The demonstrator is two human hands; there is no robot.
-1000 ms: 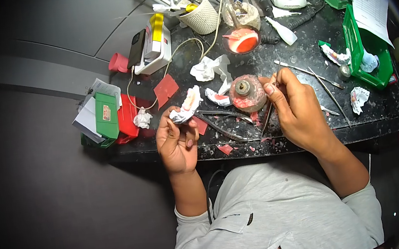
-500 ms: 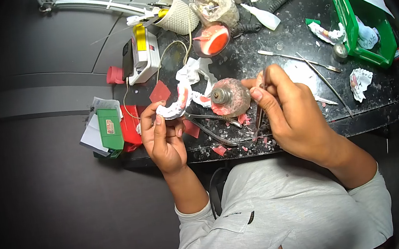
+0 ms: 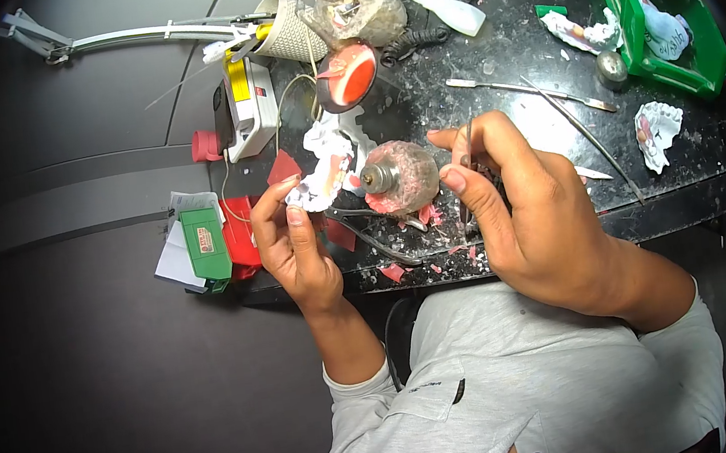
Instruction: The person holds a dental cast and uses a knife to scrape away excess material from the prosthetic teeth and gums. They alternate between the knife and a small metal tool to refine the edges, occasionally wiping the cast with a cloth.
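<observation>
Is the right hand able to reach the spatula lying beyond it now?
Probably yes: the spatula lies close beyond the right hand with only bench between, but the hand is holding a thin tool.

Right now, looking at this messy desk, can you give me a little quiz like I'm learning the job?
1. True or false: the left hand holds the dental cast.
2. What does the right hand pinch? A) thin metal tool B) spoon C) pencil
3. Fill in: the round burner stands ___ the two hands.
Key: 1 true; 2 A; 3 between.
</observation>
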